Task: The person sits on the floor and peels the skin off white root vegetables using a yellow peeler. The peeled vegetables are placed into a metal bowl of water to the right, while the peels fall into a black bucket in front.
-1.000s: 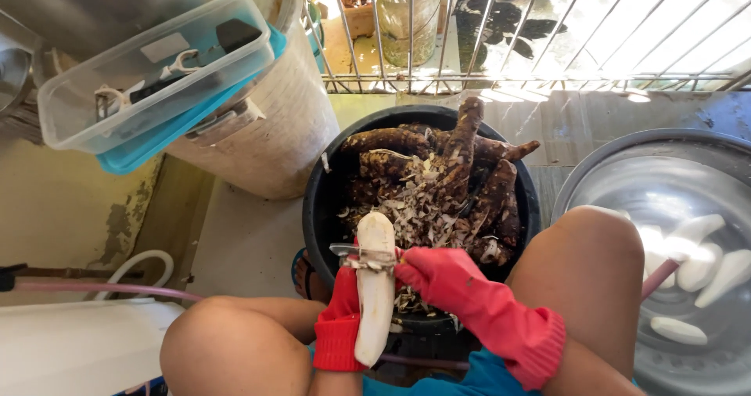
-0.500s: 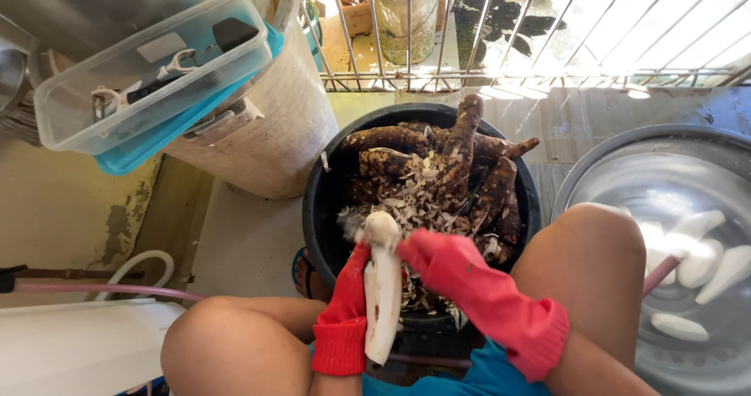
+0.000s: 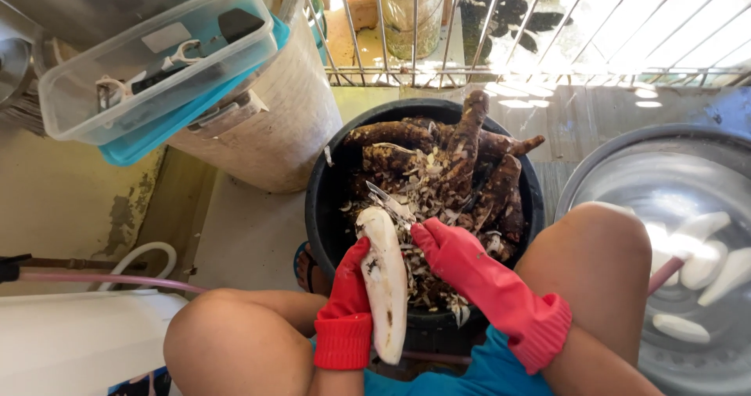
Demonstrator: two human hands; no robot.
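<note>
Peeler (image 3: 387, 202) now back at the far tip, my right hand (image 3: 454, 257) grips it while my left hand (image 3: 350, 294) clasps the white root (image 3: 386, 286), best stroked lightly away.

**Layout around the bucket**

A bucket (image 3: 328, 200) was placed between the knees, on the floor. Unpeeled roots (image 3: 461, 161) and peelings were piled in it. A peeled root (image 3: 387, 286) was held over its near rim by the left hand (image 3: 348, 302), with a peeler (image 3: 387, 202) set against its far end by the right hand (image 3: 461, 263). To the right, a basin (image 3: 626, 153) with peeled pieces (image 3: 708, 263) in water was seen. Behind and left of the bucket, a tub (image 3: 274, 122) was topped by a lidded box (image 3: 156, 59). A railing (image 3: 547, 28) was set behind everything.
</note>
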